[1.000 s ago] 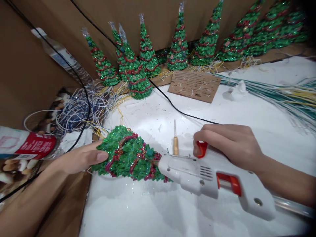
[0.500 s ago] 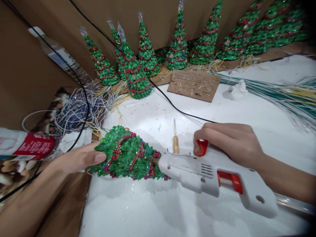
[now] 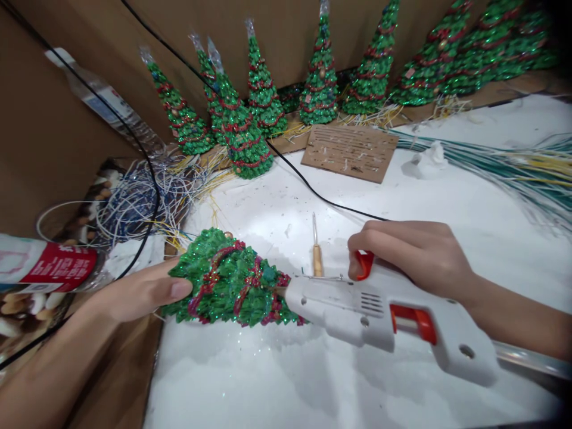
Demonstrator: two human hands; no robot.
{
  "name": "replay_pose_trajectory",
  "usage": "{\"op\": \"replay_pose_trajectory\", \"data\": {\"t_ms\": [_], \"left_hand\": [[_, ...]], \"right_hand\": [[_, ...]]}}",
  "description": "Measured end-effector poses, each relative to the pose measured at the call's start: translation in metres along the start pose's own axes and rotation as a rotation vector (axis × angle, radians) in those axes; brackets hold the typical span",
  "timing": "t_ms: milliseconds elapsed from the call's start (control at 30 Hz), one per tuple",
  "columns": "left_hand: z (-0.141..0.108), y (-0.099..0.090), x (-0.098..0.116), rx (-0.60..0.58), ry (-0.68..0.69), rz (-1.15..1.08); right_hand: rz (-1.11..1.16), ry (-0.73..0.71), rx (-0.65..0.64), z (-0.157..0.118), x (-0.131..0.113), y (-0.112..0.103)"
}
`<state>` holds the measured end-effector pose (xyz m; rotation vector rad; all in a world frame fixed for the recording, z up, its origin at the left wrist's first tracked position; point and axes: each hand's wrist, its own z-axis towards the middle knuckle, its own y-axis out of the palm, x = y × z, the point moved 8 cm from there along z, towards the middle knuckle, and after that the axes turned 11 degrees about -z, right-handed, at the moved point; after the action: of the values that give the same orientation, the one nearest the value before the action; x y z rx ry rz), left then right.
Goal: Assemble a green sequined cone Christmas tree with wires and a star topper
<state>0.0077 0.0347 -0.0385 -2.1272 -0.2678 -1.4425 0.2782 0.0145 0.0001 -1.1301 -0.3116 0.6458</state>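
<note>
My left hand (image 3: 143, 293) is closed on the base of a small glittery green Christmas tree (image 3: 223, 286) with red garlands. The tree lies on its side, its tip pointing right. My right hand (image 3: 415, 256) grips a white glue gun (image 3: 357, 310), a finger at its red trigger (image 3: 365, 262). The gun's nozzle meets the tree's upper part, near a red and blue ornament; whether glue comes out cannot be made out. A clear glue stick (image 3: 531, 359) sticks out of the gun's back end. Behind the gun lies a wooden-handled awl (image 3: 317, 256).
Several finished-looking trees (image 3: 319, 89) stand along the cardboard wall. A cardboard piece (image 3: 351, 154), a crumpled white lump (image 3: 431, 159) and green and yellow wires (image 3: 504, 170) lie at the back. Tangled wires (image 3: 129, 202) and bottles (image 3: 67, 265) are at left. A black cord (image 3: 313, 187) crosses the table.
The whole view has shifted slightly. My hands, the tree and the glue gun keep nearly the same position to each other, with the nozzle still at the tree.
</note>
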Motion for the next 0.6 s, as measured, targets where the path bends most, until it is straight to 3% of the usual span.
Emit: {"op": "replay_pose_trajectory", "data": {"t_ms": [167, 600], "left_hand": [[-0.0020, 0.0009, -0.0055, -0.015, -0.056, -0.098], [0.0006, 0.0020, 0.0014, -0.023, -0.054, -0.084]], "right_hand": [[0.001, -0.010, 0.009, 0.0004, -0.0016, -0.0003], [0.050, 0.016, 0.017, 0.0010, -0.0015, 0.0009]]}}
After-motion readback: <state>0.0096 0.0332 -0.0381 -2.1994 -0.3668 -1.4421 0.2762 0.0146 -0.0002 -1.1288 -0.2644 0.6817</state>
